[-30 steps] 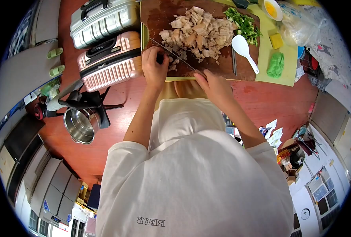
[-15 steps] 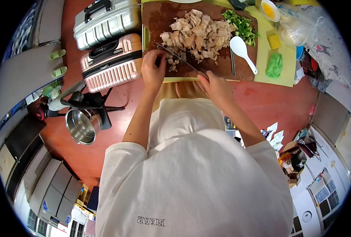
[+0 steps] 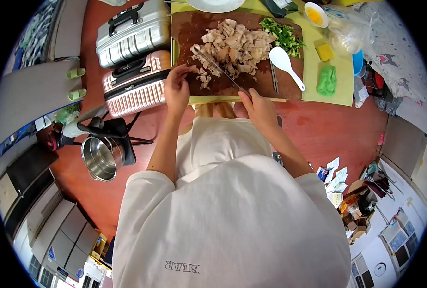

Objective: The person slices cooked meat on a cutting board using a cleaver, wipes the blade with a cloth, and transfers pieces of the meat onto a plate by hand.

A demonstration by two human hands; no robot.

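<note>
My right hand point(image 3: 260, 109) grips the handle of a knife point(image 3: 223, 71), whose blade points up and left over the cutting board point(image 3: 285, 89). The blade lies against the left side of a heap of chopped meat point(image 3: 242, 45). At the board's left front edge is my left hand point(image 3: 177, 86), fingers curled, thumb and fingertips close together near small meat pieces; whether it pinches anything is too small to tell. Chopped green vegetables point(image 3: 283, 36) lie right of the meat. A white spoon point(image 3: 284, 62) and dark chopsticks point(image 3: 274, 77) rest on the board's right part.
Beyond the board is a white plate point(image 3: 216, 4). On the right are a bowl with yellow contents point(image 3: 316, 15), a yellow sponge point(image 3: 325, 52), a green mesh scrubber point(image 3: 327, 80) and a plastic bag point(image 3: 350, 29). Two suitcases point(image 3: 136, 91) and a metal pot point(image 3: 99, 158) stand left.
The knife blade has moved up and over against the meat heap. My left hand has drawn slightly left and down, away from the blade. The view has shifted, showing more of the plate.
</note>
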